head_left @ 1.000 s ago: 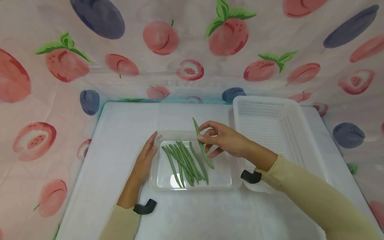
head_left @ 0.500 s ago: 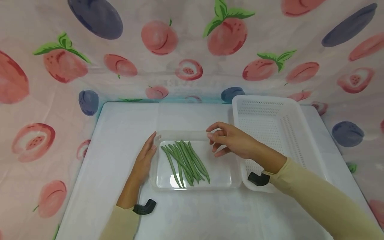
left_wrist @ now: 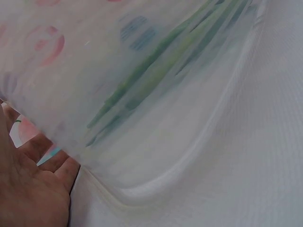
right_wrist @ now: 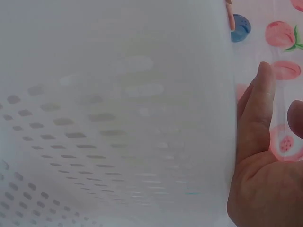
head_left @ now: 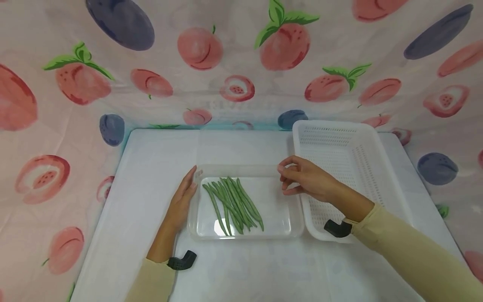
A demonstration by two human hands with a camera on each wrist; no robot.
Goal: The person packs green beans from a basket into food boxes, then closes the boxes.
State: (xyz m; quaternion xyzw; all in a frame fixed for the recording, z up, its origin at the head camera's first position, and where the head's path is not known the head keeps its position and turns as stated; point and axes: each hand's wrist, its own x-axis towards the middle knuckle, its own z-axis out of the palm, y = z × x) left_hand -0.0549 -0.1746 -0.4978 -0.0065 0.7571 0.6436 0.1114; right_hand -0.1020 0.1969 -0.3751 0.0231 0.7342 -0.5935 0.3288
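Several green beans (head_left: 234, 205) lie in a loose bundle in the left half of a clear plastic container (head_left: 277, 235). My left hand (head_left: 182, 201) rests against the container's left wall with its fingers extended. The left wrist view shows that hand (left_wrist: 38, 189) beside the translucent wall, with the beans blurred behind it. Over the container's right end, my right hand (head_left: 303, 178) hovers with loosely bent fingers and holds nothing. In the right wrist view its thumb (right_wrist: 296, 118) stands apart from the fingers.
A white perforated basket (head_left: 390, 180) stands right of the container, partly under the right forearm. Both sit on a white-covered table (head_left: 151, 167). A fruit-printed cloth (head_left: 264, 92) hangs behind and at the sides.
My right hand has let go of a green bean, which now lies with the others in the container. The hand has moved right. The left hand has stayed in place.
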